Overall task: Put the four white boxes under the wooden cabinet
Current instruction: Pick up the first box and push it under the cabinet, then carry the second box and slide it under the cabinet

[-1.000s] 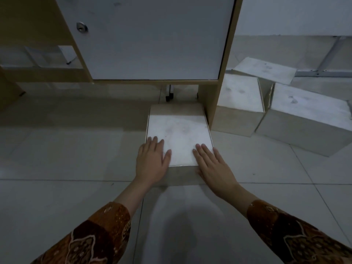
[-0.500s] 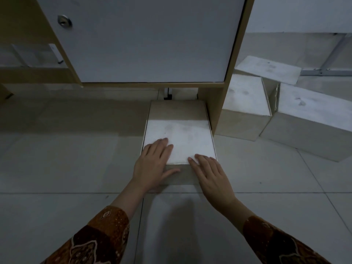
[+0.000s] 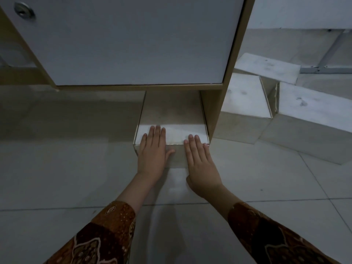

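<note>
Palms belong flat on the square white cardboard box (image 3: 172,119): left hand (image 3: 152,149) and right hand (image 3: 200,159) rest there, fingers straight, pressed together. Push evenly, sliding it squarely beneath the white-doored wooden cabinet (image 3: 217,111).

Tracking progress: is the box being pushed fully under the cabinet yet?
Partly. The white box has its near edge outside the wooden cabinet, both hands flat on it.

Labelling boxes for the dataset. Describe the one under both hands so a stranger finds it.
Start at the wooden cabinet. The white box sits half under it, beside its right leg. It alone has the left hand and right hand pressing it.
</note>
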A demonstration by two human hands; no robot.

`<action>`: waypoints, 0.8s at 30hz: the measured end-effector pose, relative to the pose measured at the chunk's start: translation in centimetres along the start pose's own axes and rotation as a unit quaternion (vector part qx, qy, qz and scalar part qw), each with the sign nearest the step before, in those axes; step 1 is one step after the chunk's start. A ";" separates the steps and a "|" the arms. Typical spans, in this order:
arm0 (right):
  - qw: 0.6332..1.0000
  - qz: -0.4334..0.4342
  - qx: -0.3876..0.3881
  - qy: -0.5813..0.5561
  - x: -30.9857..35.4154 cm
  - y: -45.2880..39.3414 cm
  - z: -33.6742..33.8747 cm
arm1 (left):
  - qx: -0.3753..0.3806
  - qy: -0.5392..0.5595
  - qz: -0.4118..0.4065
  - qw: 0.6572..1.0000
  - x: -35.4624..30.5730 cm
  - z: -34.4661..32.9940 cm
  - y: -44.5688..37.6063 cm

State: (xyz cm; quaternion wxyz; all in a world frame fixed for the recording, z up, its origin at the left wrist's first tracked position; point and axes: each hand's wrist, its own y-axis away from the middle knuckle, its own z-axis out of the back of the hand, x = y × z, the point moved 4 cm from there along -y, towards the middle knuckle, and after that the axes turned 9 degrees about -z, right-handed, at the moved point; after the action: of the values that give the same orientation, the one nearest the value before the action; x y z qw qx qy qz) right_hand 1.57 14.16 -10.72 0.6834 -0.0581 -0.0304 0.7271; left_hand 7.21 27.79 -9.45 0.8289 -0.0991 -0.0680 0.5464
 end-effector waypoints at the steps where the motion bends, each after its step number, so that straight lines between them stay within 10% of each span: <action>1: 1.000 0.004 0.003 0.000 -0.1 -0.4 0.1 | 0.004 0.003 0.005 1.000 0.0 0.0 -0.4; 11: 0.996 0.059 0.068 0.012 -1.3 -2.4 1.5 | 0.061 0.020 0.047 0.997 -0.6 1.1 -2.2; 17: 0.980 0.123 -0.023 -0.158 -5.1 1.4 4.0 | -0.045 0.160 0.015 0.986 -6.7 2.7 2.2; 24: 0.874 -0.239 -0.156 -0.394 -18.4 -1.0 4.6 | -0.090 0.283 -0.117 0.948 -15.9 5.3 0.5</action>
State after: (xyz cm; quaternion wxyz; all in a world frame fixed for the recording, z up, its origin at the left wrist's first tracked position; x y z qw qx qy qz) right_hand 3.04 -3.98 -5.29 0.7499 0.1367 -0.4229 0.4901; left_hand -0.71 13.82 -4.55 0.8597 -0.3153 0.1091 0.3868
